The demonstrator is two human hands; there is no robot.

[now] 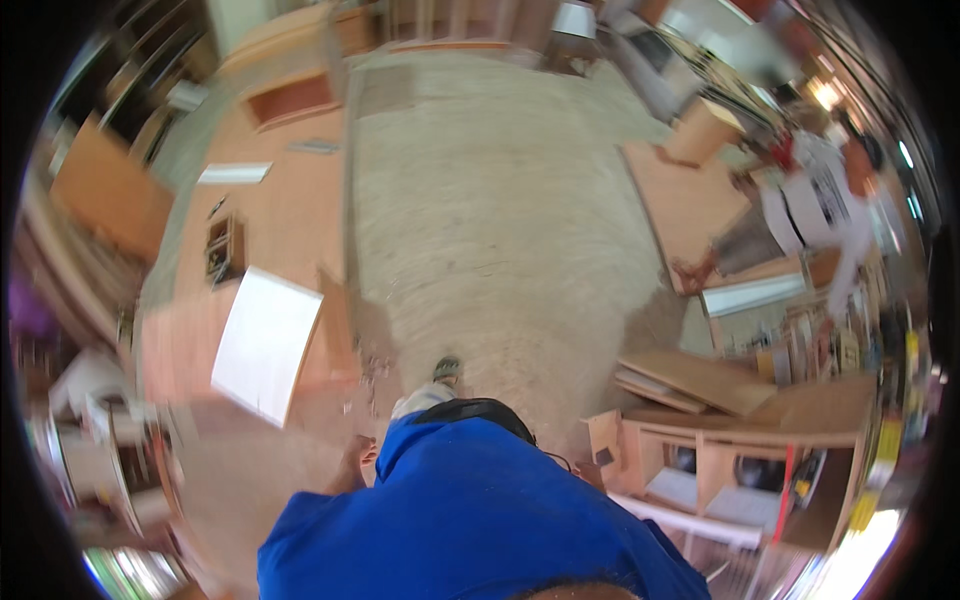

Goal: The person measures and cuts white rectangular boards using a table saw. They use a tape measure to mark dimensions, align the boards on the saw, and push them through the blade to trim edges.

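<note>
The left hand (pixel 369 452) hangs beside the blue shirt (pixel 470 505), too small and blurred to tell whether its fingers are spread or pressed together; the right hand (pixel 591 474), mostly hidden by the shirt, cannot be read either. Just right of it stands an open-fronted wooden cabinet (pixel 720 437). Ahead and left of the left hand, apart from it, a white panel (pixel 267 345) lies on the tabletop (pixel 290 215), its long axis running away from the hands, far end leaning rightward. It looks cut to shape but joined to nothing; what is left cannot be told. Farther ahead lie a tool box (pixel 225 250) and, far right, a co-worker (pixel 815 200)
</note>
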